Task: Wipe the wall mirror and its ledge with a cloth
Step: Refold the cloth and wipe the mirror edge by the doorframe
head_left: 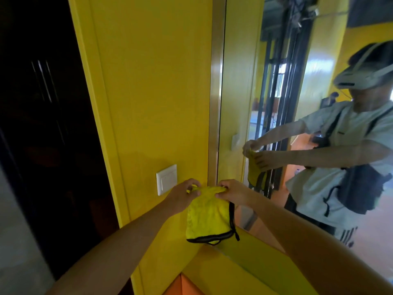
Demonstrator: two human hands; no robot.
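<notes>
Cloth [206,216] hangs straight down between your hands, left hand [181,199] and right hand [232,191] each pinching the top edge with curled fingers, black-trimmed hem just above the near end of the ledge [255,267]. It sits in front of the yellow wall, beside the light switch [166,179], not yet on glass. Mirror [297,124] lies to your right past the metal frame strip [215,103], so your right hand is nearer; the wipe likely needs a carry rightward across that strip, or a short drop onto the ledge.
</notes>
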